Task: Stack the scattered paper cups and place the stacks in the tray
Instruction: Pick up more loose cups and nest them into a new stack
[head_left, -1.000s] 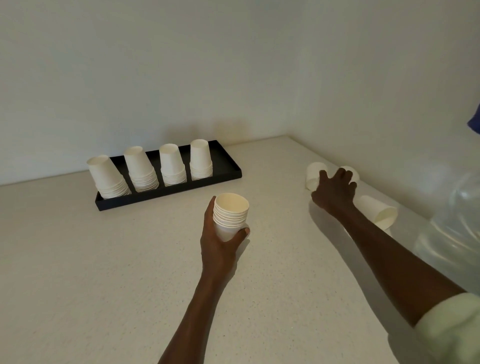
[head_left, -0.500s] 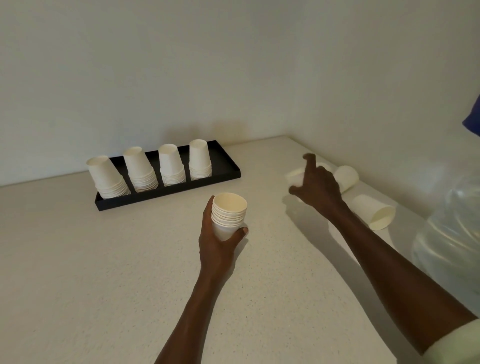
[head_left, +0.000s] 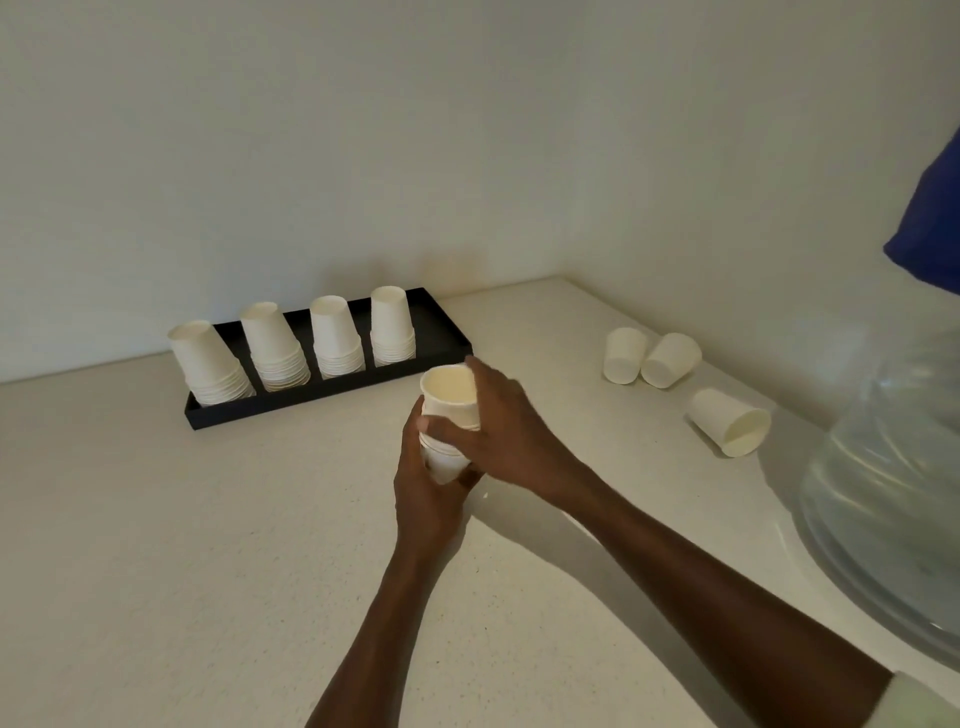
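My left hand (head_left: 426, 499) wraps the held stack (head_left: 444, 457) upright above the counter (head_left: 208, 571); my right hand (head_left: 498, 431) grips the top cup (head_left: 449, 389), seating it. Press straight down, rims parallel, so it nests without crushing. Three loose cups (head_left: 670, 361) lie farther right. Tray (head_left: 441, 322) holds four inverted stacks. Stack count hidden by fingers.

No legible text, labels or numbers.
The white paper cups (head_left: 626, 355), the black tray (head_left: 332, 392), the pale desk (head_left: 208, 545) and the clear water bottle (head_left: 893, 467) at right all present plain, unprinted surfaces; no brand, sign or numeral can be read on any of them.
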